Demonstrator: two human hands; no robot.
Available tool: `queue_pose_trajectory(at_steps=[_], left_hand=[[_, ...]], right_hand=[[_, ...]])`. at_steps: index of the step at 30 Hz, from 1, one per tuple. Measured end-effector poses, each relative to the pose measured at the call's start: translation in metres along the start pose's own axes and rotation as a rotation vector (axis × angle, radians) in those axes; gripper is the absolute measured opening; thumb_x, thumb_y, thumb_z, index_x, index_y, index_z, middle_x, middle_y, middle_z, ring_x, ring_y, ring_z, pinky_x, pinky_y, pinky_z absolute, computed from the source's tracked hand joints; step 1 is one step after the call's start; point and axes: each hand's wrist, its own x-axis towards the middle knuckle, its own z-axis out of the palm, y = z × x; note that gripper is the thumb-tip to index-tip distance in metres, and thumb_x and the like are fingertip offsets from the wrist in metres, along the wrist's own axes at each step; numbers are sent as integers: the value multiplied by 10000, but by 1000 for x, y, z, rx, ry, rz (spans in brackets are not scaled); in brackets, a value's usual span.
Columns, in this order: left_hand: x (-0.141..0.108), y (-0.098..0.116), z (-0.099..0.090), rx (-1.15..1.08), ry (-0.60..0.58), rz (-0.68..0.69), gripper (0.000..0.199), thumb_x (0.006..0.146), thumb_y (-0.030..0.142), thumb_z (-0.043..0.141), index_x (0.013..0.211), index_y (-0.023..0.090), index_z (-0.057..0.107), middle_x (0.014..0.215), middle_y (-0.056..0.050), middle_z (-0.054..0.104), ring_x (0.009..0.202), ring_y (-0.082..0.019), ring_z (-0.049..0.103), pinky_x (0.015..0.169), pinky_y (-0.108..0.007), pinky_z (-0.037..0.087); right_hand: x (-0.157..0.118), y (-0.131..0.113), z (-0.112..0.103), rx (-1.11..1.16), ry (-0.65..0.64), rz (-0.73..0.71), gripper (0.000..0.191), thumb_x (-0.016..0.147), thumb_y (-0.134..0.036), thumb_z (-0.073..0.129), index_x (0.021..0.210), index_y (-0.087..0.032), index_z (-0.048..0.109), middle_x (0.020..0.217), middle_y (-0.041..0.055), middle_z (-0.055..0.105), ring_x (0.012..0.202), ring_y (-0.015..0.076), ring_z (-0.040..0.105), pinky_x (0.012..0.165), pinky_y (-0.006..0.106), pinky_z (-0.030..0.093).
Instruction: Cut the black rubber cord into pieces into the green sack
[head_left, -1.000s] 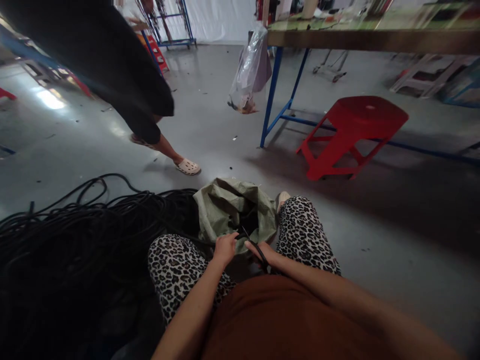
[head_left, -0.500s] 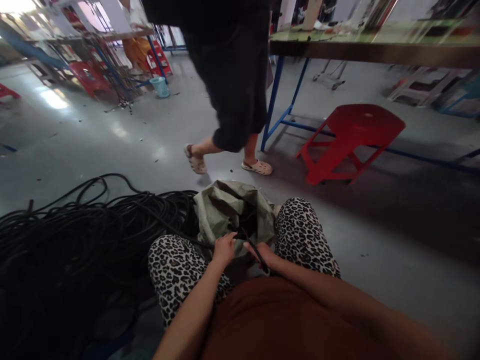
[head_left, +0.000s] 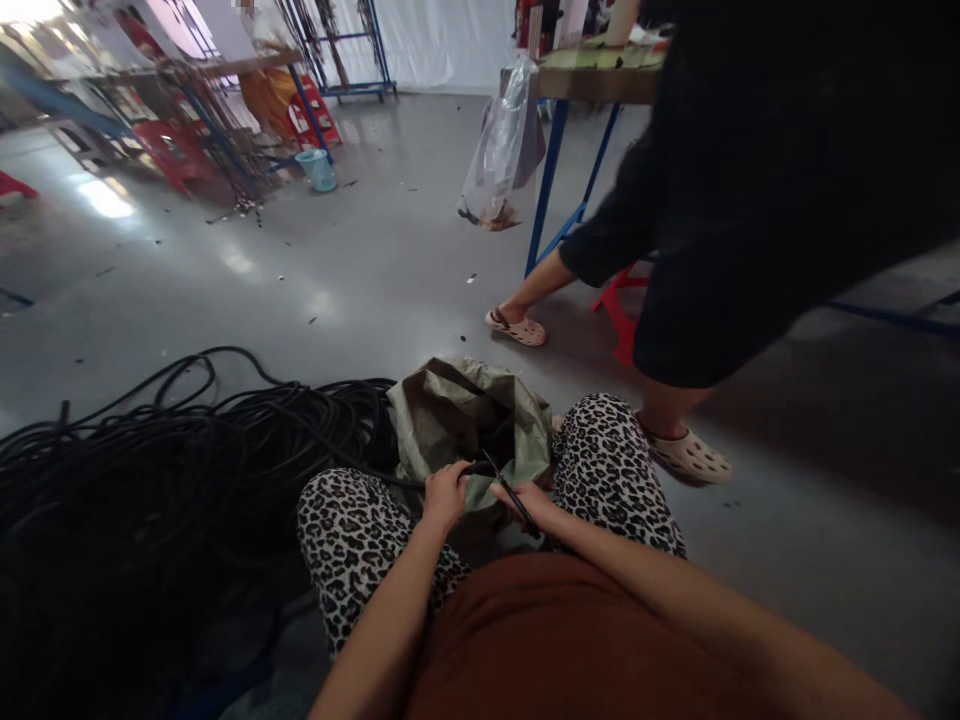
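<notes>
Between my knees stands an open greenish sack [head_left: 424, 425], its inside dark. My left hand [head_left: 448, 492] is closed round a black cord [head_left: 401, 484] over the sack's near rim; the cord runs left toward a large heap of black cord [head_left: 247, 430] on the floor. Just to the right, my right hand [head_left: 525, 503] is wrapped round dark scissors [head_left: 511, 492], whose tips point up and left, close to the cord's end by my left fingers. Whether the blades touch the cord is too small to tell.
A person in dark clothes [head_left: 720, 200] steps past on the right, one clog [head_left: 690, 456] near my right knee. Behind are a table [head_left: 592, 84] with a hanging plastic bag [head_left: 501, 150], a red stool [head_left: 621, 310] and a small blue bin [head_left: 318, 171].
The walking person has moved from the centre to the right, now hiding most of the red stool and uncovering the hanging bag. My hands have barely shifted.
</notes>
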Motion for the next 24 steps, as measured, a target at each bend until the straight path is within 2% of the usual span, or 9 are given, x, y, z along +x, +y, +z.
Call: queue_pose_trajectory(at_steps=[4, 11, 18, 24], left_hand=[[2, -1, 0, 22, 1, -7, 320, 876, 171, 513, 1160, 211, 654, 1079, -67, 702, 1009, -186, 632, 917, -322, 451], [5, -6, 5, 46, 3, -33, 310, 885, 196, 516, 1158, 220, 660, 1075, -59, 702, 1010, -175, 628, 910, -298, 441], [3, -4, 3, 54, -16, -38, 316, 879, 209, 535, 1170, 239, 656, 1115, -55, 698, 1038, -184, 621, 944, -322, 434], [1, 0, -1, 51, 5, -49, 319, 876, 201, 529, 1170, 207, 653, 1151, -77, 692, 1064, -212, 619, 970, -362, 426]], right_hand=[[3, 3, 0, -27, -8, -23, 585, 818, -677, 545, 542, -163, 506, 444, -12, 476, 370, 102, 475, 373, 185, 366], [0, -3, -4, -175, 64, -85, 545, 830, -581, 605, 519, -142, 525, 468, -7, 476, 488, 106, 507, 452, 175, 337], [-3, -4, -5, -160, 72, -76, 541, 838, -592, 587, 529, -152, 532, 453, -2, 478, 458, 119, 524, 447, 187, 359], [-1, -2, -5, -181, 71, -57, 551, 837, -607, 584, 524, -157, 530, 429, 6, 489, 440, 127, 545, 428, 182, 374]])
